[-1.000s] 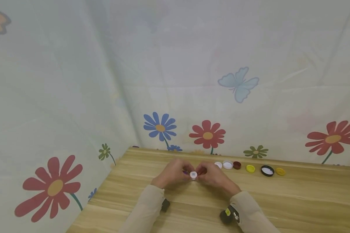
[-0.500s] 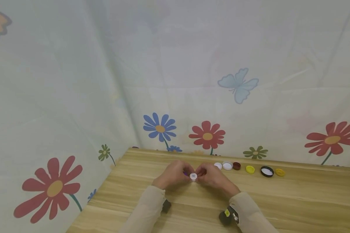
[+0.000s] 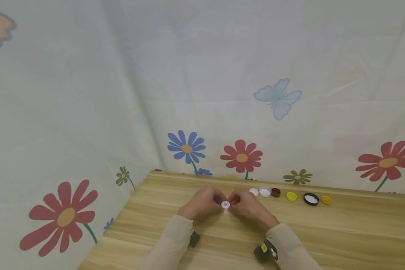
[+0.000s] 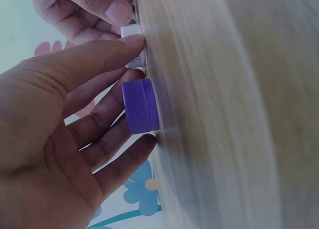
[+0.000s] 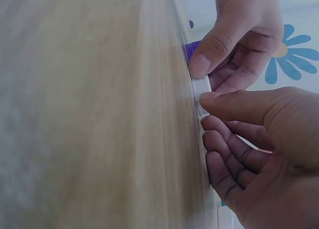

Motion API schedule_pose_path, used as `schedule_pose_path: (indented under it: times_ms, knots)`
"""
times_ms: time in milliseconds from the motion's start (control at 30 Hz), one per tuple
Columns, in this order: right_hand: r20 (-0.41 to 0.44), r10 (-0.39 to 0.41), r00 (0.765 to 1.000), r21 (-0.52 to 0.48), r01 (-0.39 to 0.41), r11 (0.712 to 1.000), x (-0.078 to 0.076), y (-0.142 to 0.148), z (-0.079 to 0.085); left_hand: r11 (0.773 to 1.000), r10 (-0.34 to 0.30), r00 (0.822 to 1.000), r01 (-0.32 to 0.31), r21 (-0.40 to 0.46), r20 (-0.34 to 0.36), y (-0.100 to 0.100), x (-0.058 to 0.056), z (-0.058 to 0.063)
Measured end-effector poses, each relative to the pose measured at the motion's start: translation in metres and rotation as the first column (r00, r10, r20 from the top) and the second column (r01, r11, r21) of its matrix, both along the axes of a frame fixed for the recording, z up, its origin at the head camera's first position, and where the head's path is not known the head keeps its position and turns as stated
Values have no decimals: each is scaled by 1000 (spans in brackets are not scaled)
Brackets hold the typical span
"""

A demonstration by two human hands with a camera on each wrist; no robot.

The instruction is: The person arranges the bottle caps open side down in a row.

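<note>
A small white bottle cap (image 3: 225, 204) with a printed square on top is on the wooden table between the two hands. My left hand (image 3: 204, 202) pinches one side of it with the thumb and a finger. From the other side, my right hand (image 3: 248, 205) pinches it too, its remaining fingers bent near the tabletop in the right wrist view. A ribbed purple bottle cap (image 4: 139, 107) stands on the table just beside the white one, inside the curve of my left fingers. Fingertips cover parts of the white cap in both wrist views.
Along the table's back edge runs a row of caps: two white ones, a dark red cap (image 3: 275, 192), a yellow cap (image 3: 291, 196), a black-rimmed lid (image 3: 311, 199) and an orange-yellow cap (image 3: 326, 200). Flower-printed cloth (image 3: 202, 75) hangs behind the wooden table (image 3: 357, 232).
Both hands stay at the white cap with almost no movement. The whole head view has shifted very slightly.
</note>
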State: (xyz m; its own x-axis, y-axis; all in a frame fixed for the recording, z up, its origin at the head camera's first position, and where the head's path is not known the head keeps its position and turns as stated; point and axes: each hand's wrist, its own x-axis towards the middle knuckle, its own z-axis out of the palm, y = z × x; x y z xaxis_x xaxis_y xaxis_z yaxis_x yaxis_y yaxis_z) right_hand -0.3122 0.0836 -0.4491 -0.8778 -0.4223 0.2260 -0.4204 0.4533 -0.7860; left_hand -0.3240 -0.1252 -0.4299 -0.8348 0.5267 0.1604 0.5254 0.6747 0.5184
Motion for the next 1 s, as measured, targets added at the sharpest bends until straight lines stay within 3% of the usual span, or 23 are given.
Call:
schedule_pose_path:
  times_ms: [167,400,767,1000]
  knots:
    - [18,-26,999,15,26,1000,1,1,3,1000,10,1000,-10,-7,22,1,0,2]
    - [-25,-82,996,45,83,996,-1,10,7,997,63,994,-66,31,91,5,-1,8]
    - [-158,-162,974,102,179,978,3,38,21,997,38,999,-37,68,-14,32,-9,17]
    - [-264,-168,950,173,218,960,2,54,25,993,68,998,-67,96,-8,51,-13,20]
